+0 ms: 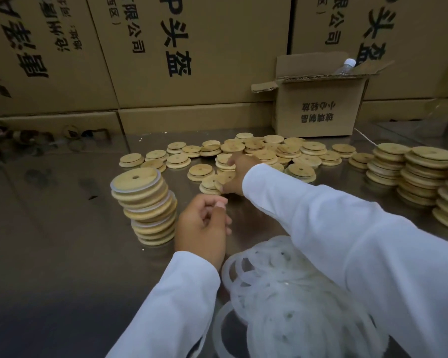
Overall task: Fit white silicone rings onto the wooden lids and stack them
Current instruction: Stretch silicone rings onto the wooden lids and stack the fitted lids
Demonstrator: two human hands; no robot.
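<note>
Nearest, by the near edge of the table (pixel 49 228), lies a heap of white rings (pixel 282 293). They look thin, soft and very light, likely to tangle and cling to one another, so one is best lifted by pinching a single loop at the rim of the heap and peeling it free. Just beyond the heap the left hand (pixel 202 228) hovers above the tabletop in a white sleeve, fingers loosely curled with the thumb resting against them, and nothing shows in its hold. To its left stands a leaning stack of fitted lids (pixel 145 205), pale ring edges showing between the wooden discs. It looks ready to slide if knocked, so a new one should be set down flat and centred. Farther on, the right arm stretches forward and leftward across the middle of the table, and the right hand (pixel 234 177) has its thumb and fingers closed on the rim of a lid (pixel 219 180) at the near side of the loose lids (pixel 269 156). These discs look stiff, light and smooth, stepped with a small hole, and are easiest taken by the edge. Taller stacks (pixel 419 177) line the right edge. At the far edge sits an open box (pixel 318 107) with a bottle (pixel 345 66) in it, against large cartons (pixel 192 47).
</note>
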